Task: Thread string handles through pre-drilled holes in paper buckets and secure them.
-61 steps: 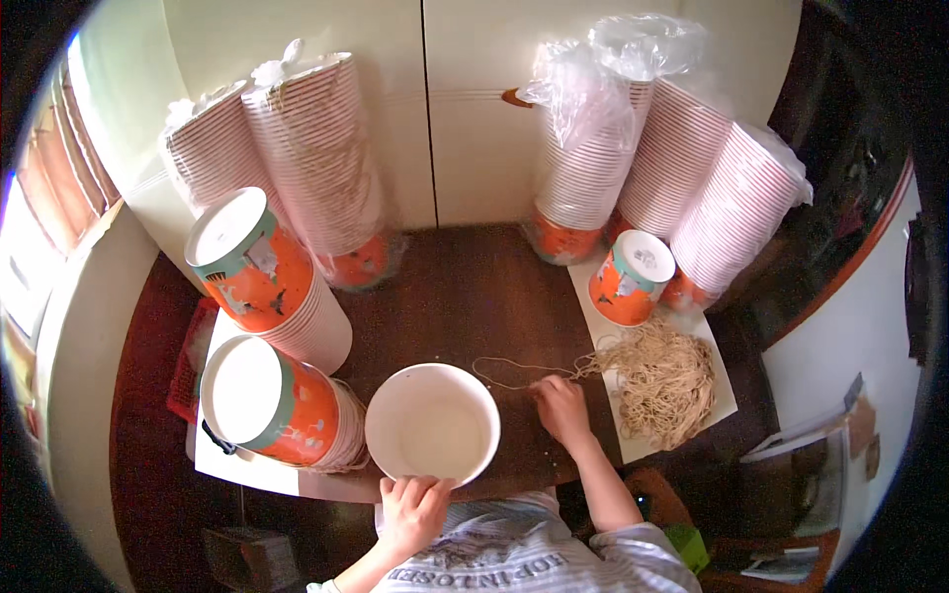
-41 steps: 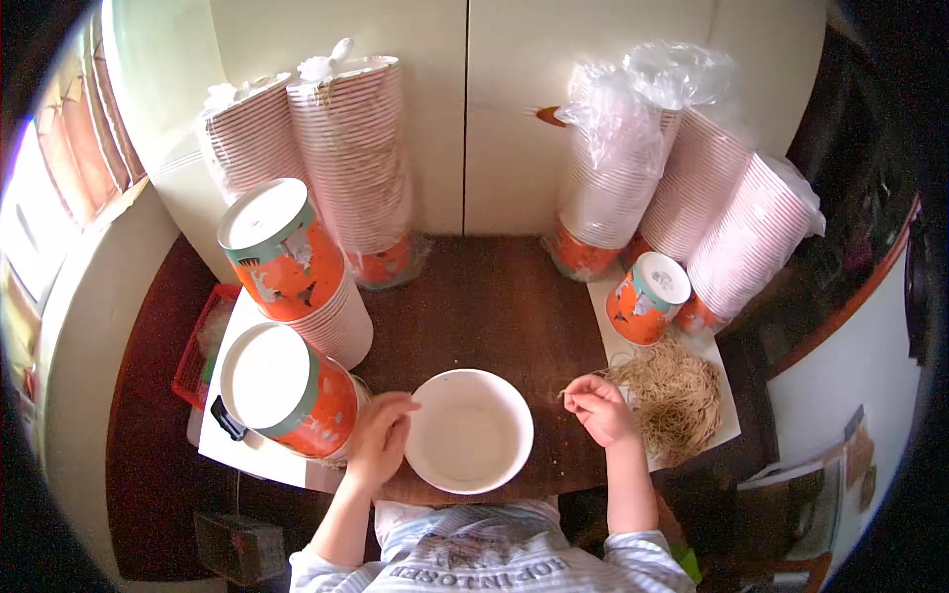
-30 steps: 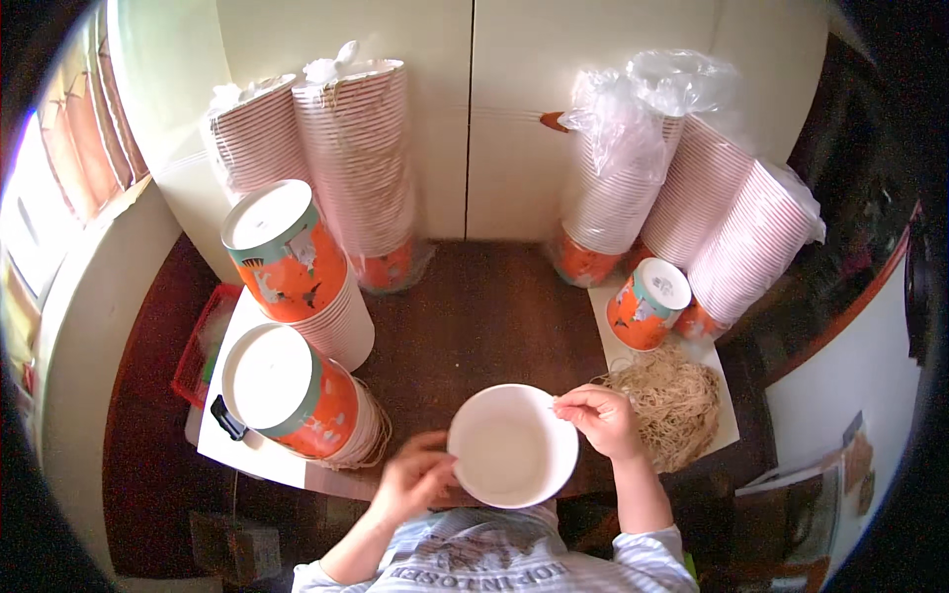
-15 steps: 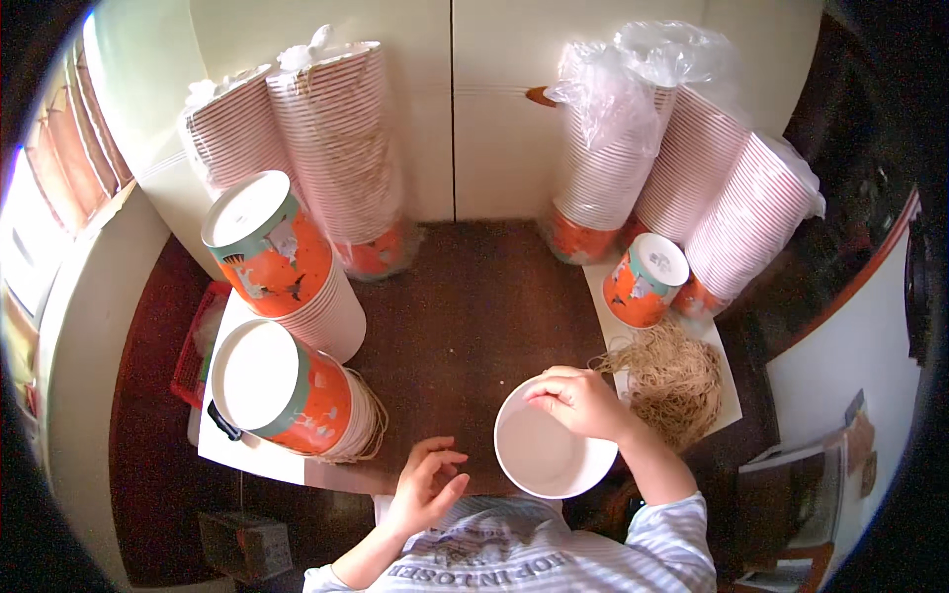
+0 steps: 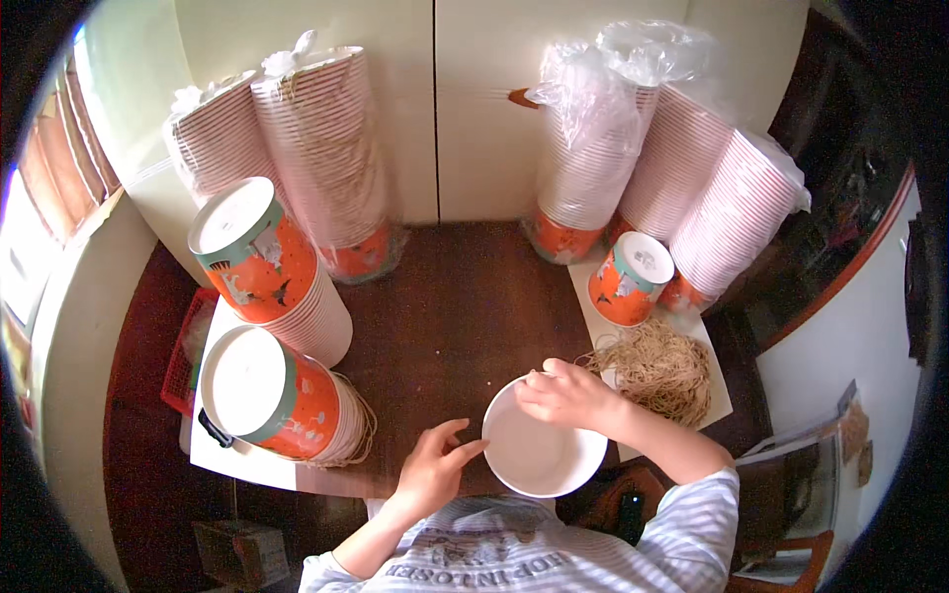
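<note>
White tub (image 5: 539, 460) is at the near edge of the brown table (image 5: 445, 296), open end up. Left hand (image 5: 433, 466) has thumb and fingers spread right by its left rim; right hand (image 5: 568, 397) has fingers bunched at its far rim, can't tell if they're pinching anything. Tangled tan string (image 5: 660, 371) lies right, upturned orange tubs (image 5: 311, 410) left, bagged stacks (image 5: 326, 158) farther back.
</note>
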The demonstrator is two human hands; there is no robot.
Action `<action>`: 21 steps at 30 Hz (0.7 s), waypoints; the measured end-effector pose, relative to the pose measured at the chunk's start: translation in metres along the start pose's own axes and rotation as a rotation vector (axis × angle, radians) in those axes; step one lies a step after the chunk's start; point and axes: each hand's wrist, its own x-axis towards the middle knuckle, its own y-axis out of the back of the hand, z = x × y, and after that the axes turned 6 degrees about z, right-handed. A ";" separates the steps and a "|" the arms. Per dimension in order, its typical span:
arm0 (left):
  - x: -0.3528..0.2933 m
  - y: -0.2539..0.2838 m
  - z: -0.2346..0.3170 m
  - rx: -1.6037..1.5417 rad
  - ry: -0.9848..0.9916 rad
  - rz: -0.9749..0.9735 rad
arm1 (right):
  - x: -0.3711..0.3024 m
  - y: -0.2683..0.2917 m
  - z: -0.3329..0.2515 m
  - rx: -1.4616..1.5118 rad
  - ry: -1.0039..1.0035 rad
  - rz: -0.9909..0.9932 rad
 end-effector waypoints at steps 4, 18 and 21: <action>0.007 0.002 0.004 0.080 -0.129 -0.023 | -0.001 -0.013 0.003 -0.121 0.162 -0.014; -0.001 -0.005 0.001 -0.040 -0.055 0.023 | 0.016 0.014 -0.044 0.986 -0.665 -0.206; -0.003 -0.008 0.000 -0.032 -0.045 0.007 | 0.015 0.013 -0.042 1.030 -0.688 -0.221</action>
